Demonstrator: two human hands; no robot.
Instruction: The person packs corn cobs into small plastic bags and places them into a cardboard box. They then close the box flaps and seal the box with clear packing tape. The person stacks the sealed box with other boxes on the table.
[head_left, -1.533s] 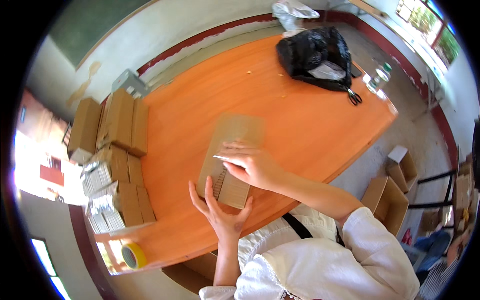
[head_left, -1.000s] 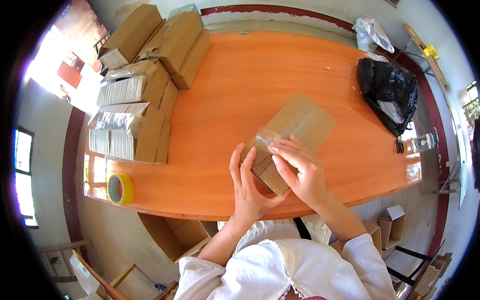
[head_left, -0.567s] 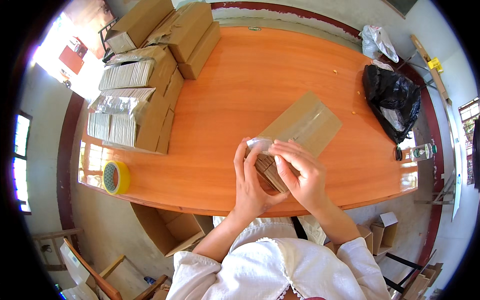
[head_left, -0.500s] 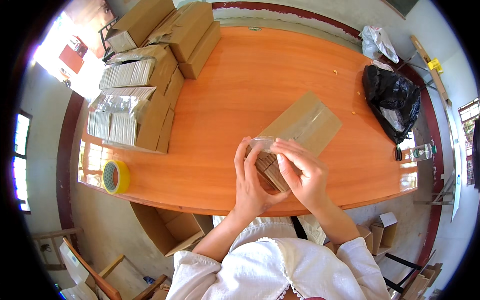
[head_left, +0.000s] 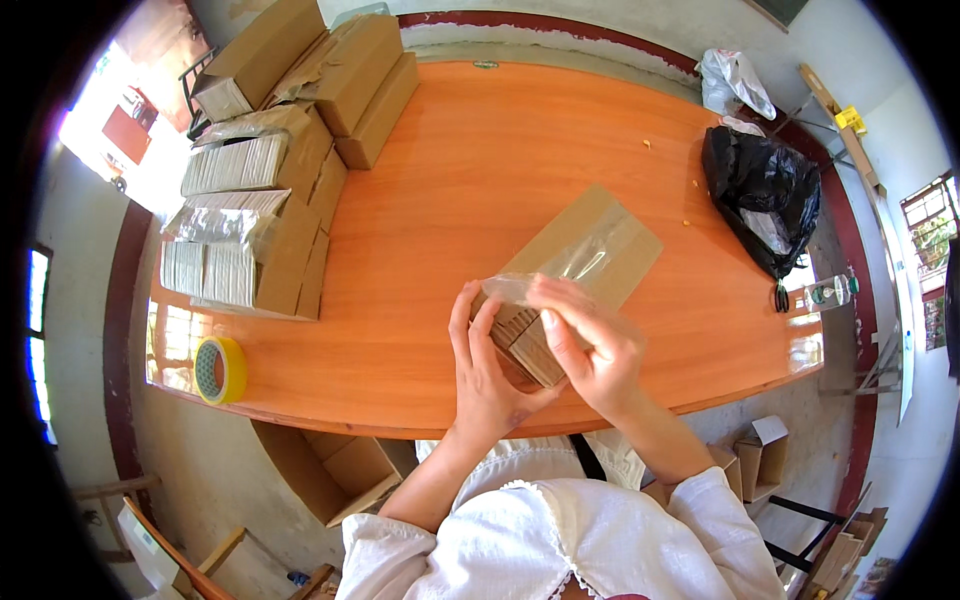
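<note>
A long cardboard box [head_left: 595, 240] lies at an angle on the orange table [head_left: 480, 140], with a clear shiny strip along its upper face and stacked brown card pieces showing at its near end. My left hand [head_left: 485, 370] grips that near end, thumb on one side and fingers curled over the other. My right hand [head_left: 590, 350] is over the same end, its fingertips pinched on a loose piece of clear tape or film [head_left: 507, 287], which stands raised between both hands. Its fingers are a little blurred.
Stacked cardboard boxes [head_left: 355, 90] cover the back left; a yellow tape roll [head_left: 232, 372] lies at the front left. A black plastic bag [head_left: 760, 190], scissors [head_left: 780, 295] and a plastic bottle [head_left: 830, 292] are at the right. Open boxes [head_left: 330, 465] and chairs stand below the table.
The view has swung round from 1.5 seconds ago. My right hand has gone from lying over the box to pinching the clear film, which now sticks up. My left hand still grips the box.
</note>
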